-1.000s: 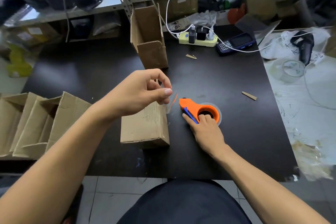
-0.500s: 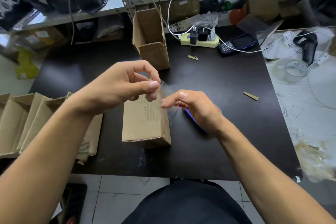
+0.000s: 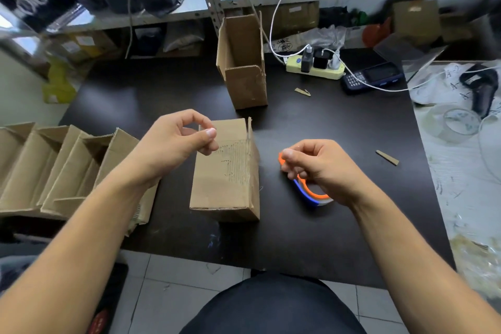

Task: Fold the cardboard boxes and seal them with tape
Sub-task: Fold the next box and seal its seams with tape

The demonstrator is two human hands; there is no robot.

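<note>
A closed cardboard box [image 3: 225,187] lies on its side in the middle of the black table [image 3: 311,238]. My left hand [image 3: 176,144] hovers over its far left corner, thumb and forefinger pinched together. My right hand [image 3: 317,165] hovers just right of the box, fingertips pinched the same way. A strip of clear tape seems to run between the two pinches, but it is almost invisible. Under my right hand lies the orange and blue tape dispenser [image 3: 311,195], partly hidden by it.
An open box [image 3: 244,84] stands upright behind the closed one. Several open boxes [image 3: 54,171] overhang the table's left edge. At the back right are a power strip [image 3: 314,68] and a handheld terminal [image 3: 371,77]. A clear tape roll [image 3: 450,125] and a cardboard scrap [image 3: 387,157] lie to the right.
My right hand left the dispenser, met my left hand at the tape, then drew away to the right. My left hand stays over the box.
</note>
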